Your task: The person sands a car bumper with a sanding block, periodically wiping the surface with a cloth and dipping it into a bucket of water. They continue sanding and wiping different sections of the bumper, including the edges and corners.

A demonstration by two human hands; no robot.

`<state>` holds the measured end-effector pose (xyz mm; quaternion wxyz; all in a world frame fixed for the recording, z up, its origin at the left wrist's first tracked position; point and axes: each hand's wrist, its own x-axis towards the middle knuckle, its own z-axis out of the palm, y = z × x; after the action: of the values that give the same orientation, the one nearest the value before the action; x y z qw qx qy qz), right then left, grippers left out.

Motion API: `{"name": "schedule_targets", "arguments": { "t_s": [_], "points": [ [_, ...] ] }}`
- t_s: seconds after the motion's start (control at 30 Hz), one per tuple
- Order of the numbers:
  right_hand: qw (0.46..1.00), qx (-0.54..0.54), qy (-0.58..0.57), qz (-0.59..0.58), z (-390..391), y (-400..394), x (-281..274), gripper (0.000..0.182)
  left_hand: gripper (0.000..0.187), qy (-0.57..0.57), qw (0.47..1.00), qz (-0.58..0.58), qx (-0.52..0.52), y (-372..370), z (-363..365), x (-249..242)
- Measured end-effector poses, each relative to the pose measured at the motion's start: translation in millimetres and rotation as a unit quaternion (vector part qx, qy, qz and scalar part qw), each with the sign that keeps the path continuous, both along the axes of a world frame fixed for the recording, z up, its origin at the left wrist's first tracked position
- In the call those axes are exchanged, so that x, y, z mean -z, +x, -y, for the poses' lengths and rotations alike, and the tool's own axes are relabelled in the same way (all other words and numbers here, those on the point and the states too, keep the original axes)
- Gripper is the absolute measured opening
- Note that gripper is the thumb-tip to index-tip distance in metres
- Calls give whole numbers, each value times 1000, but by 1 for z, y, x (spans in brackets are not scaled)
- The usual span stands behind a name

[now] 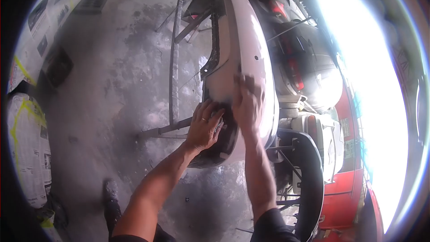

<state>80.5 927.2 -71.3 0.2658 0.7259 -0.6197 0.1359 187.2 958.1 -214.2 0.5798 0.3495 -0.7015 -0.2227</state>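
Bumper (224, 80), pale, dark-ended, over metal stand (174, 71). Left hand (206, 125): fingers half-curled, at dark end; hold unclear. Right hand (247, 110): blurred, fingers near-straight, at dark block (251, 83) on pale face; grip unclear.

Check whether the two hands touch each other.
Apart: the head view shows a dark part of the bumper between left hand and right hand.

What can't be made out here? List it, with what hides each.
All in the head view:
Whatever the right hand holds or presses: motion blur.
Whatever is under the left hand: its own fingers and palm.
Fine print on the newspaper sheets: too small.
Anything beyond the bright opening: glare.
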Motion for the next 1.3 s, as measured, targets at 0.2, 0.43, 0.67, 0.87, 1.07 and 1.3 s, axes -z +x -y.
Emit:
{"name": "schedule_targets", "arguments": {
  "t_s": [0.2,0.43,0.67,0.87,1.07,1.3],
  "points": [
    [990,99,26,92,-235,-8,127,46,53,-30,1000,-3,-10,-8,4,7],
    [997,7,-24,71,-132,-20,50,45,46,-5,999,-47,-8,-6,-2,-2],
    [997,48,47,36,77,-10,-30,41,53,8,999,-24,25,-5,5,5],
    [998,8,51,46,256,-19,-51,35,55,2,992,-41,123,-1,10,20],
    [998,6,44,33,413,-23,-54,40,53,26,988,-51,145,-4,9,32],
    [1000,-5,14,18,300,-34,-41,32,51,8,991,-3,132,3,15,21]
  ]
}}
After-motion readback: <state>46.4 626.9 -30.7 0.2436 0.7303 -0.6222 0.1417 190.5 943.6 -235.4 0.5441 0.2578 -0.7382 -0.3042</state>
